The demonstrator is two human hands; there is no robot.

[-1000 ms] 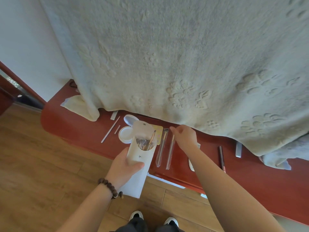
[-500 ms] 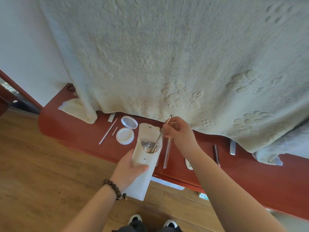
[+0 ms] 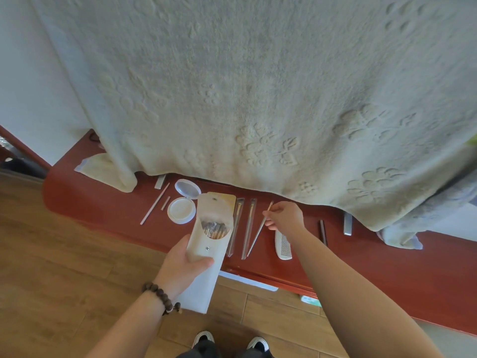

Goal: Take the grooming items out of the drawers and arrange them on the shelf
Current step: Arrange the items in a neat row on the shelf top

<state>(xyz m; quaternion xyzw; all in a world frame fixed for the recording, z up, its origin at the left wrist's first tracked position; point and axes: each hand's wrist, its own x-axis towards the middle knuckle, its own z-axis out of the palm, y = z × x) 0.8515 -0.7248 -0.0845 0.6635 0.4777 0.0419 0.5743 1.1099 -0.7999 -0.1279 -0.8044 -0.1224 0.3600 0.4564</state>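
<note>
Left hand (image 3: 184,264) is wrapped around a white pouch of brushes (image 3: 209,239); right hand (image 3: 285,215) pinches a thin slender makeup brush (image 3: 258,232) over the red-brown shelf (image 3: 108,205).

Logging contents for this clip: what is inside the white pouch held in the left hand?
Through the open mouth of the white pouch, held by the left hand, the tips of several slim brushes show, bunched together. Their lower lengths are hidden by the pouch wall, so the count cannot be told.
</note>
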